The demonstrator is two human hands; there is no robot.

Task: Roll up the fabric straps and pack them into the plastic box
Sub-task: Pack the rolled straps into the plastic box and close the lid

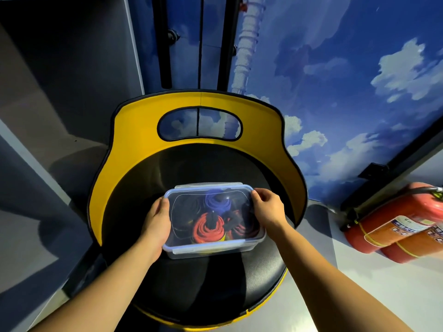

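A clear plastic box (249,243) with its lid on sits on the black seat of a chair (203,291). Through the lid I see rolled fabric straps: a red-orange roll (203,232), a blue roll (215,202) and dark rolls (187,207). My left hand (155,221) grips the box's left side, palm against the wall. My right hand (267,208) holds the far right corner, fingers curled over the lid's edge.
The chair has a yellow curved backrest (134,130) with an oval cut-out. Two red fire extinguishers (395,226) lie on the pale floor at the right. A wall with painted sky and clouds rises behind; grey panels stand at the left.
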